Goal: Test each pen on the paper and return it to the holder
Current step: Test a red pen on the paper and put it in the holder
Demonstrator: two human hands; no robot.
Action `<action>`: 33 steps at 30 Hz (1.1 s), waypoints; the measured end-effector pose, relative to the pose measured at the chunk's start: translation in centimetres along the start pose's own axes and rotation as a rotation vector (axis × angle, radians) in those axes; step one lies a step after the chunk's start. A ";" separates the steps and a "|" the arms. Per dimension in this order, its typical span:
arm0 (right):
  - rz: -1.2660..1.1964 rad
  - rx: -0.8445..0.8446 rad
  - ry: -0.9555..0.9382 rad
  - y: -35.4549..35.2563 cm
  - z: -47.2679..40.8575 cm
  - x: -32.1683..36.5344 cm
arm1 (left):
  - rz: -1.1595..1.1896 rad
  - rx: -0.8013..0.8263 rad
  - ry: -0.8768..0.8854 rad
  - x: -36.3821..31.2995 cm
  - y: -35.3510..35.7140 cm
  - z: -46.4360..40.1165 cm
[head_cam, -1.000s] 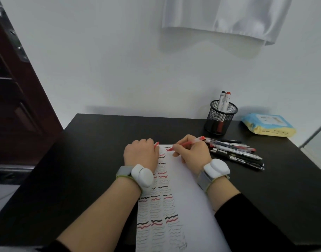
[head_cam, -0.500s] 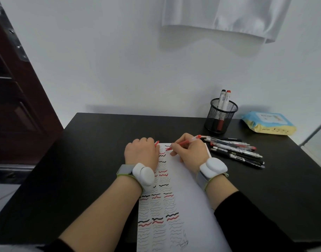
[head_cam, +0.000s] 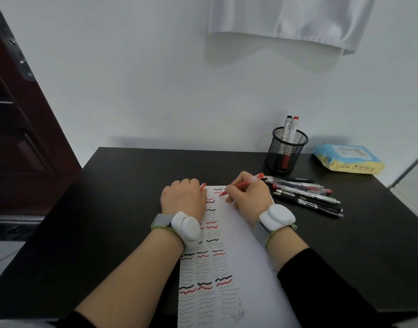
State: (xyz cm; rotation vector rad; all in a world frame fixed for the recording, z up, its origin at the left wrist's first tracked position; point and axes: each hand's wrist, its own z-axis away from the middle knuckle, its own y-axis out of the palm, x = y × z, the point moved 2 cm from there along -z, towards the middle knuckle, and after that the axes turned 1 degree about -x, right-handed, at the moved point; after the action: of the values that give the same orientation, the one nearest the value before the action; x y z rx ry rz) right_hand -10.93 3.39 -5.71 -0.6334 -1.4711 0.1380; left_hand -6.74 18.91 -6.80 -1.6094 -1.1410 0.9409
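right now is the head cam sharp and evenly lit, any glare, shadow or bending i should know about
Head view: soft, even light, no hard glare on the black table; the mesh holder and the hanging white cloth throw faint shadows on the wall; wide-angle bending tilts the dark door at the left edge; the fine squiggles on the paper look slightly soft.

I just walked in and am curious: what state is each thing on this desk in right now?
Red pen: uncapped, tip on the paper, gripped by right hand.
Red cap: held in left hand.
Paper: flat, covered with squiggles.
Mesh holder: upright, two markers inside.
Loose pens: lying beside the paper.
Wipes pack: closed.
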 end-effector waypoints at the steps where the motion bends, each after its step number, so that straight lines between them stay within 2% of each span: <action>1: 0.001 -0.004 0.001 0.0 0.0 -0.1 | 0.001 -0.001 0.001 0.0 0.1 0.0; 7: 0.019 -0.046 -0.004 -0.3 -0.4 -0.6 | 0.003 0.003 0.000 0.1 0.0 -0.1; 13: -0.137 -0.227 0.051 -1.0 -0.6 -0.9 | 0.004 0.016 -0.002 0.1 -0.1 -0.1; 24: -0.017 -0.097 0.054 -0.6 -0.4 -0.7 | -0.008 0.013 -0.003 0.0 -0.2 0.0; 33: -0.020 -0.136 0.053 -0.7 -0.6 -0.8 | -0.003 0.002 -0.010 0.1 0.0 0.0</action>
State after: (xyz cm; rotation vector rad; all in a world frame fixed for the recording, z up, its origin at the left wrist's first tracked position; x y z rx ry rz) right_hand -10.68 2.27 -6.06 -0.7267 -1.4429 0.0060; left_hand -6.76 18.99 -6.77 -1.6023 -1.1485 0.9494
